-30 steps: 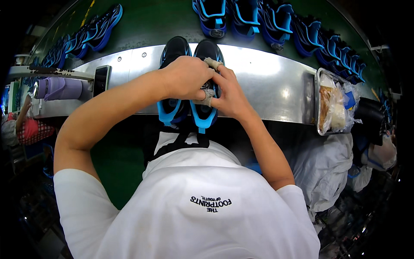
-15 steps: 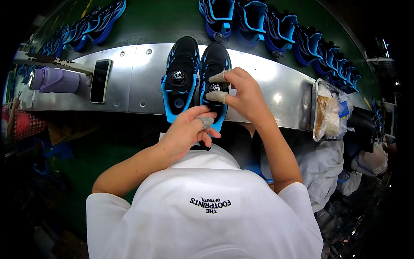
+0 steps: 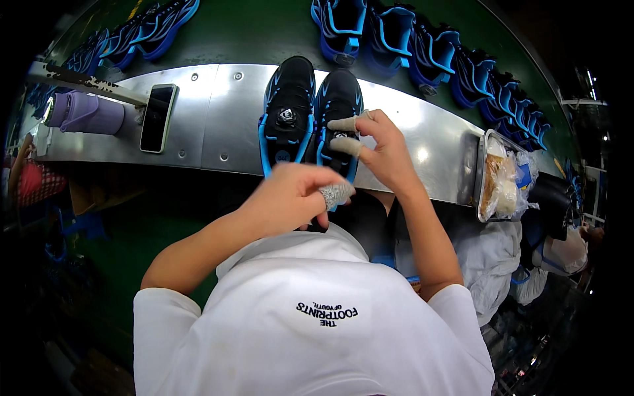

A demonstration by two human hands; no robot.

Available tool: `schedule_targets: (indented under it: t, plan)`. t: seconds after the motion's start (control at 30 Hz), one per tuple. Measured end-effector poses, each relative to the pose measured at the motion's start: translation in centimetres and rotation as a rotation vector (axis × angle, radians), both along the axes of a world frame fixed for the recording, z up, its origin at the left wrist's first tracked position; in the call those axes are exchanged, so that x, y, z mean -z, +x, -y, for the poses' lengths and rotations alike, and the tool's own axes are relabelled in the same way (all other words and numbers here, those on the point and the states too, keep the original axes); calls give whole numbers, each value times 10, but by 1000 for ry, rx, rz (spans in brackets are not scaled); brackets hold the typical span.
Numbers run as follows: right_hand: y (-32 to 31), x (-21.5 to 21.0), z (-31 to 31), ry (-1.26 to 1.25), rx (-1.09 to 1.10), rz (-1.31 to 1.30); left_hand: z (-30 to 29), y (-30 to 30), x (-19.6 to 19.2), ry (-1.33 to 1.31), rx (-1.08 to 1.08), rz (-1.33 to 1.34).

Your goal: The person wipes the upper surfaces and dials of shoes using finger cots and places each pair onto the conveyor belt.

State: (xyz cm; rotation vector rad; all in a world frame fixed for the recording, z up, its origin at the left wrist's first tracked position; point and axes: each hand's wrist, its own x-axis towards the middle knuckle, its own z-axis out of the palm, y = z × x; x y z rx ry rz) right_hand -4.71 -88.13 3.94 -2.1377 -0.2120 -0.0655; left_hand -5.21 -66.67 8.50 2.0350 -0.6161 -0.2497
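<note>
Two black sports shoes with bright blue trim stand side by side, toes away from me: the left shoe and the right shoe. Each has a round lacing dial on its tongue. My right hand, with beige covers on thumb and forefinger, pinches the right shoe's dial from its right side. My left hand is curled in front of the shoes' heels, slightly blurred, with a grey cover on one finger. It hides most of the right shoe's heel, and whatever its fingers hold is out of sight.
The shoes stand on a metal ledge. On it at left are a phone and a purple bottle; at right, a metal tray holds plastic-wrapped items. Beyond, a green surface carries rows of similar shoes.
My left hand has turned and its loosely spread fingers have curled in, covering more of the heels. My right thumb and forefinger stay around the right shoe's dial. The whole view has shifted slightly.
</note>
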Motion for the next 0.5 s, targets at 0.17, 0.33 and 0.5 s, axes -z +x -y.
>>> schedule_targets:
  t: [0.17,0.33,0.5]
  plan:
    - [18,-9,-15,123,-25,-144,-15,46,29,178,-272,147]
    - [63,20,-16,-64,-81,88,-34,55,45,15,102,-27]
    - [110,45,-42,-257,-139,27,-32,62,43,181,231,272]
